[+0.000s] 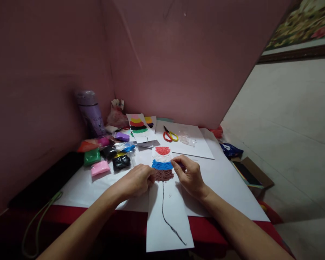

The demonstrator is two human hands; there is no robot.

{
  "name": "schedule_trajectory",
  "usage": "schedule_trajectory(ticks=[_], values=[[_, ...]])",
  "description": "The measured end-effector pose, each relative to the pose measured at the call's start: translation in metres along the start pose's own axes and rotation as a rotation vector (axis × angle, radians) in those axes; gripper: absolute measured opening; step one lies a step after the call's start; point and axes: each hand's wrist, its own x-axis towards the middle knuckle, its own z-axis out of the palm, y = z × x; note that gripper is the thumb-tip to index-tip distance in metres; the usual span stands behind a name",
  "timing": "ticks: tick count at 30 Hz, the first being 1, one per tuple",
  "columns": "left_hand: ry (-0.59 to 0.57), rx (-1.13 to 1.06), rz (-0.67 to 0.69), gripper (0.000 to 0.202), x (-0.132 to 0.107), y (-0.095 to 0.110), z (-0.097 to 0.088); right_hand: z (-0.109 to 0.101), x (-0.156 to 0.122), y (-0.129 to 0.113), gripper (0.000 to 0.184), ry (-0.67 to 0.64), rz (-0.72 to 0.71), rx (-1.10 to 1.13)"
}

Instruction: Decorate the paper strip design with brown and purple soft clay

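A long white card lies in front of me, its lower end reaching past the table's front edge. It carries a balloon-like picture in bands of red, white, blue and brown textured clay, with a wavy black line running down from it. My left hand is closed, fingers curled at the card's left edge beside the brown band; what they grip is hidden. At the right edge, by the blue band, my right hand is pinched closed. A small dark purple bit shows behind its fingers, too hidden to name.
Bagged coloured clay is heaped at left, before a purple bottle. Scissors with red and yellow handles lie on a white board farther back. Another striped picture leans nearby. A cardboard box sits at right.
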Motion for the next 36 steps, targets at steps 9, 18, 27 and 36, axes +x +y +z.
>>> schedule_trajectory(ticks=[9,18,27,36], values=[[0.016,0.089,0.07,0.017,0.004,-0.003,0.005,-0.001,0.0,-0.004,0.013,-0.03,-0.092,-0.009],[0.021,-0.235,0.041,0.013,0.029,-0.004,-0.027,0.002,-0.001,-0.005,0.011,0.005,0.024,0.067],[0.238,-0.233,0.173,0.015,0.046,-0.008,-0.016,0.001,0.004,0.003,0.012,0.061,0.139,0.081],[0.16,-0.298,0.149,0.022,0.038,-0.013,-0.008,0.0,0.002,0.004,0.01,0.034,0.128,0.087]])
